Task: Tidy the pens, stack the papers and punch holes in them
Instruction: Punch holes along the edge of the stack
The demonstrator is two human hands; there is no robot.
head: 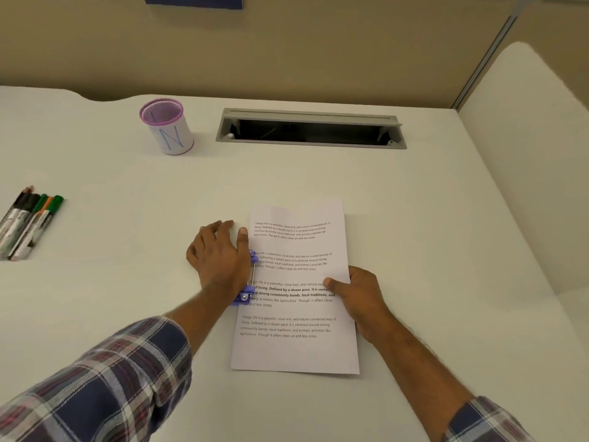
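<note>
A stack of printed papers (296, 346) lies on the white desk (127, 282), near the middle. Its left edge sits in a purple hole punch (247, 295). My left hand (220, 256) lies flat over the punch and hides most of it, thumb resting at the papers' edge. My right hand (357, 291) grips the right edge of the stack, thumb on top. Several pens and markers (28, 221) lie side by side at the far left. A purple mesh pen cup (167, 126) marked with a blue N stands at the back and looks empty.
An open grey cable slot (310, 129) is sunk into the desk behind the papers. A beige partition wall runs along the back. A white rounded divider (526, 154) stands at the right.
</note>
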